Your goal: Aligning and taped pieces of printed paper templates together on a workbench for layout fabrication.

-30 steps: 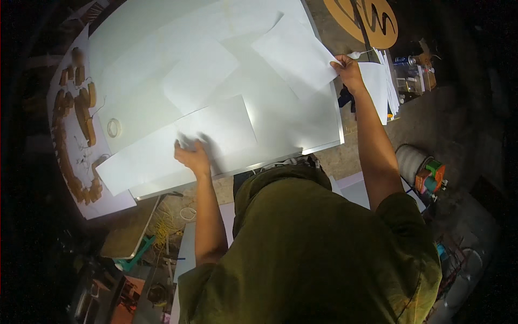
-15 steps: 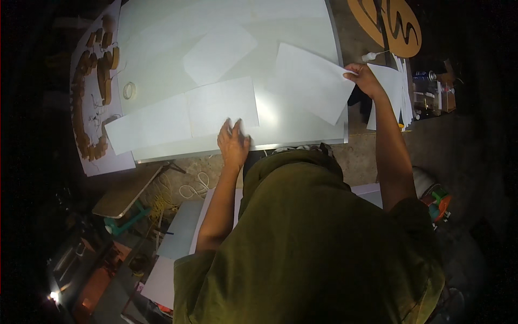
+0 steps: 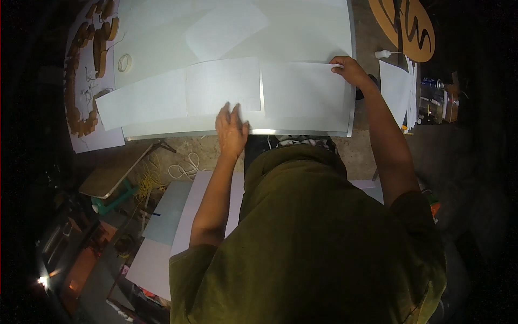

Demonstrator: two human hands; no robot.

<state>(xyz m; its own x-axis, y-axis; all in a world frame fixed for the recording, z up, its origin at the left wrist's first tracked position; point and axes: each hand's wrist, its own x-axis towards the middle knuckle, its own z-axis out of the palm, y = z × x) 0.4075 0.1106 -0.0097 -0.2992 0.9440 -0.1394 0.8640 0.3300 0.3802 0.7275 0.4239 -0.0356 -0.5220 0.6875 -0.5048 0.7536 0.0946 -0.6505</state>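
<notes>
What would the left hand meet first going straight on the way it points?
Probably the middle white sheet in the row; the left hand overlaps its near edge here, but whether it touches is unclear.

On the board point(image 3: 307, 32), the right hand point(image 3: 352, 71) partly hides a white sheet point(image 3: 305, 89); right of the board, an orange disc point(image 3: 422, 19) is cropped.

White right sheet point(image 3: 302, 89) pinched at its far right corner, spread along the near edge of the pale tabletop point(image 3: 156, 40). Narrow gap left beside white middle sheet point(image 3: 222, 83), laid flat; white left sheet point(image 3: 143, 100) set slightly angled.
</notes>
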